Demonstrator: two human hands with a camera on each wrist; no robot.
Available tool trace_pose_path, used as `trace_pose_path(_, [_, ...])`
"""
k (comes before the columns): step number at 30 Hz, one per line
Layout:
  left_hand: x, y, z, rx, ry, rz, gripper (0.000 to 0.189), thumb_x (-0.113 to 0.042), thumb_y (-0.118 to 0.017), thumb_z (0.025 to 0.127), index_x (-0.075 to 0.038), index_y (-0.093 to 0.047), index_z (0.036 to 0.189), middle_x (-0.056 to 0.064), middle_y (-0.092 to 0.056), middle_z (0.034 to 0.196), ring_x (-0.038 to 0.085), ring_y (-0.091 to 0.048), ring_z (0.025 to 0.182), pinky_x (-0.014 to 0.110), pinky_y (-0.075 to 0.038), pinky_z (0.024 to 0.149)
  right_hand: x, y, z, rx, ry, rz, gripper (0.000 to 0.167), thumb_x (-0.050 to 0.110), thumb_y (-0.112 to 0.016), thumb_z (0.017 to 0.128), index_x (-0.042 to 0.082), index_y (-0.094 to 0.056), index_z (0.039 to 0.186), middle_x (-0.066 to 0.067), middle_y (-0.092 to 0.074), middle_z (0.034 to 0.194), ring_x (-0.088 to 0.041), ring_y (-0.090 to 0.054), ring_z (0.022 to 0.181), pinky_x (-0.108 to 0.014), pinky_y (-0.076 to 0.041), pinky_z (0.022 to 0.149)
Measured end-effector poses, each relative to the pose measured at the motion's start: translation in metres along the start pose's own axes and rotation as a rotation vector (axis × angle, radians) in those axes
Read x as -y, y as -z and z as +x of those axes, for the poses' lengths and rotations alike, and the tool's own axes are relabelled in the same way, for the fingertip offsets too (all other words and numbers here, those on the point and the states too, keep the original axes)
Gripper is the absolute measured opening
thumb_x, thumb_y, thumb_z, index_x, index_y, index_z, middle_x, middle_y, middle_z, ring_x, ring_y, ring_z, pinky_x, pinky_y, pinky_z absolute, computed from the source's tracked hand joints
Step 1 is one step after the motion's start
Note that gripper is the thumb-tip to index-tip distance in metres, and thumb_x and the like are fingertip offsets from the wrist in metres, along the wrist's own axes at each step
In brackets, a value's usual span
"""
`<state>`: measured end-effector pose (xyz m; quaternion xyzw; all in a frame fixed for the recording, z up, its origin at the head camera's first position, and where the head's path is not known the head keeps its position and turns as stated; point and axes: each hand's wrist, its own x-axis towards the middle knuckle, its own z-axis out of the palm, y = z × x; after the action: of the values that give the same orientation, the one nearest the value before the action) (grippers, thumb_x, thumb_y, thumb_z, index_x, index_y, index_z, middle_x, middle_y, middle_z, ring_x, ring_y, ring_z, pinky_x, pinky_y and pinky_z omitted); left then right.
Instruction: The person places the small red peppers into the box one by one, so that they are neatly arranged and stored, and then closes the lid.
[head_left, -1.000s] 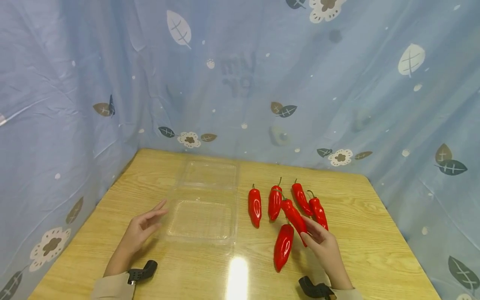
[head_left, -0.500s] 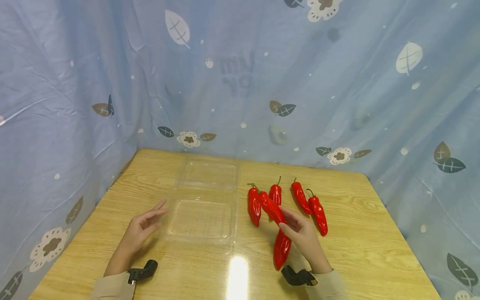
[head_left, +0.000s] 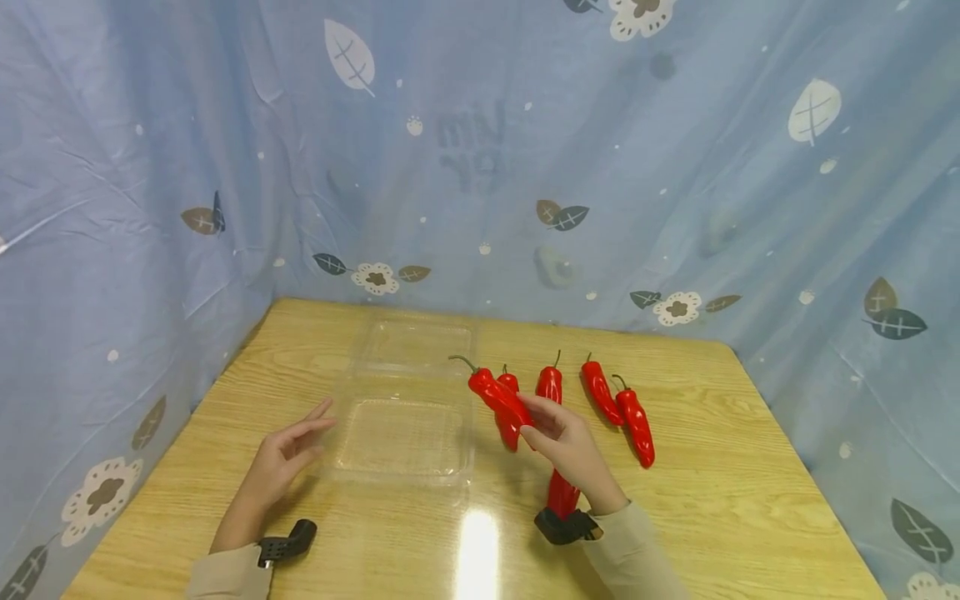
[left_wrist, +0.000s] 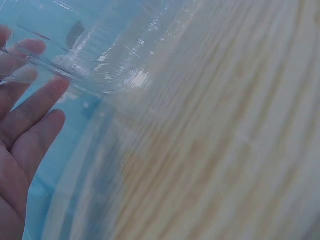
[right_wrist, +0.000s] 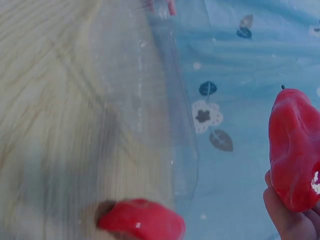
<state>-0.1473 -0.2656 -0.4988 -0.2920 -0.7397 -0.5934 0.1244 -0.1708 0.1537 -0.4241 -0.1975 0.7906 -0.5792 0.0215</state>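
Right hand (head_left: 566, 440) pinches red pepper (head_left: 497, 395) near its tip over the table (head_left: 720, 500), well inside its edges, left hand (head_left: 281, 458) spread beside clear tray (head_left: 397, 477); pepper likely light, firm, slick, best gripped mid-body.

The surface (head_left: 727, 475) shows wood grain under a smooth, shiny finish, with a bright glare near its front edge. Toward the far edge, the container (head_left: 405, 481) is thin, clear, glossy plastic. The red peppers (head_left: 636, 427) look slick and polished. Beyond the far edge hangs a creased cloth curtain (head_left: 480, 175). Sleeves (head_left: 228, 573) are matt cloth; black wrist cameras (head_left: 291, 542) are probably plastic, too small to tell surely.
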Motion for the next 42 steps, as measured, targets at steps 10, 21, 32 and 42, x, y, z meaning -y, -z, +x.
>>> trace_pose_path(10, [0.0, 0.0, 0.003, -0.017, -0.031, -0.022, 0.033, 0.025, -0.046, 0.084, 0.027, -0.046, 0.117, 0.023, -0.034, 0.149, 0.005, -0.036, 0.137, 0.013, -0.035, 0.107, 0.013, -0.02, 0.024, 0.053, -0.018, -0.001, 0.043, 0.011, -0.064, 0.09, 0.008, -0.056, 0.132, -0.014, -0.061, 0.126, -0.026, -0.062, 0.11, -0.027, -0.054, 0.092])
trace_pose_path(21, [-0.003, -0.001, 0.007, -0.032, -0.053, -0.036, 0.035, 0.028, -0.045, 0.082, 0.027, -0.047, 0.117, 0.014, -0.037, 0.149, 0.005, -0.038, 0.135, 0.012, -0.036, 0.105, 0.015, -0.043, 0.038, 0.126, -0.039, 0.039, 0.044, 0.007, -0.061, 0.09, 0.003, -0.053, 0.133, -0.02, -0.059, 0.127, -0.032, -0.062, 0.109, -0.022, -0.056, 0.072])
trace_pose_path(32, [-0.001, -0.002, 0.001, -0.031, 0.009, -0.008, 0.033, 0.022, -0.048, 0.085, 0.026, -0.047, 0.117, 0.032, -0.032, 0.145, 0.002, -0.038, 0.135, 0.012, -0.037, 0.105, 0.014, -0.074, 0.043, 0.215, -0.025, 0.022, 0.043, 0.005, -0.061, 0.09, 0.002, -0.054, 0.132, -0.017, -0.058, 0.13, -0.031, -0.06, 0.115, -0.031, -0.054, 0.093])
trace_pose_path(42, [0.001, -0.002, 0.001, -0.034, 0.011, 0.007, 0.033, 0.024, -0.049, 0.083, 0.026, -0.048, 0.116, 0.029, -0.034, 0.145, 0.002, -0.039, 0.134, 0.012, -0.037, 0.104, 0.013, -0.094, 0.052, 0.254, 0.005, -0.022, 0.042, 0.003, -0.061, 0.089, 0.002, -0.056, 0.13, -0.015, -0.06, 0.128, -0.028, -0.06, 0.115, -0.028, -0.054, 0.092])
